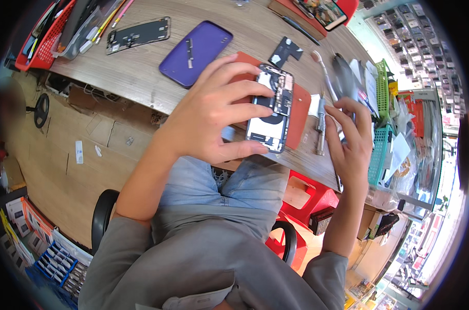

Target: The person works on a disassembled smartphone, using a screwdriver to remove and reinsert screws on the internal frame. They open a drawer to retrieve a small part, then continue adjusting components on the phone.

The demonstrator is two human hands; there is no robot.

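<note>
An opened smartphone [276, 127] with its inner parts showing lies on a reddish-brown leather-like pad [300, 111]. My left hand [214, 111] grips it from the left, fingers spread across its top and thumb at its near end. To the right, my right hand [352, 137] hovers by the table edge beside slim screwdriver-like tools [321, 126]. Its fingers are bent and apart, with nothing visible in them. Beyond the phone sits a black flat piece [285, 51]. A purple phone case [206, 44] with small strips on it lies farther left.
A removed phone screen [139, 36] lies at the far left near a red basket [25, 62] of tools. A toothbrush [323, 72] rests beyond the screwdrivers. Green [383, 88] and teal baskets [380, 152] line the right side. Another phone [330, 14] stands at the back.
</note>
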